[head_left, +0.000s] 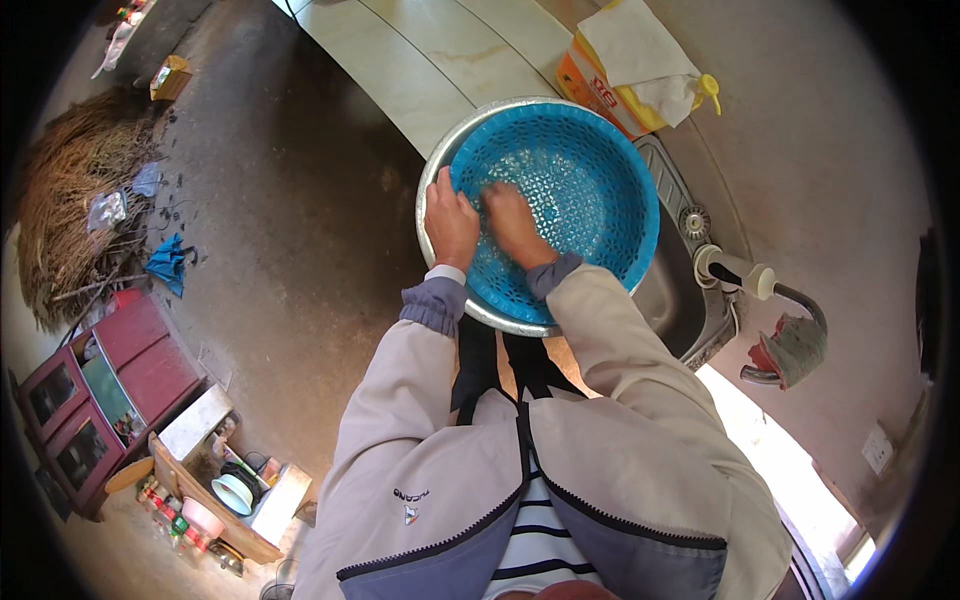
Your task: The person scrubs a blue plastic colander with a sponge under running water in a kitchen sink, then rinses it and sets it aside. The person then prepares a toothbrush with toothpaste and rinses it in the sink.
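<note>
A blue perforated plastic basket (pixel 616 251) sits inside a round metal basin (pixel 512 326), at the edge of the tiled counter and the steel sink. My left hand (pixel 451 221) lies over the left rim of both, its fingers along the basket's edge and its thumb side towards the inside. Inside the basket, near its left wall, my right hand (pixel 512 221) is curled and slightly blurred. Whether it holds anything is hidden. Wet-looking glints show on the basket's bottom.
A steel sink (pixel 670 300) with a faucet (pixel 750 279) lies right of the basin, a cloth (pixel 799 352) hanging on its spout. Behind stands a yellow-capped detergent jug (pixel 600 94) under white paper. Tiled counter (pixel 427 52) extends beyond the basin; floor (pixel 300 187) lies left.
</note>
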